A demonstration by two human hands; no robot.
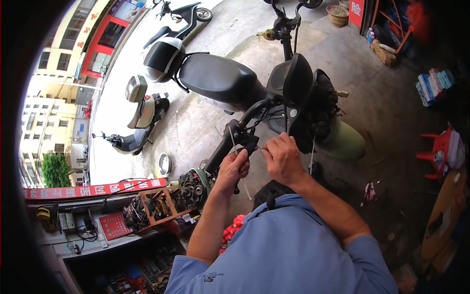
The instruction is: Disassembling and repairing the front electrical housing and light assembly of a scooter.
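Head view. Left hand (234,170): thumb and fingers clamped on a thin white strip (232,137), its ends projecting above and below. Black switch unit (250,142): at the left thumb's tip, between both hands, right of the handlebar grip (219,156). Right hand (284,158): fingertips pinched together, contents indiscernible, just right of the unit.

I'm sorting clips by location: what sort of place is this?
Probably an open-fronted scooter repair shop. A black scooter stands with its front apparently opened up, a wooden tray of small parts lies on the bench, and a cream scooter is parked farther off.
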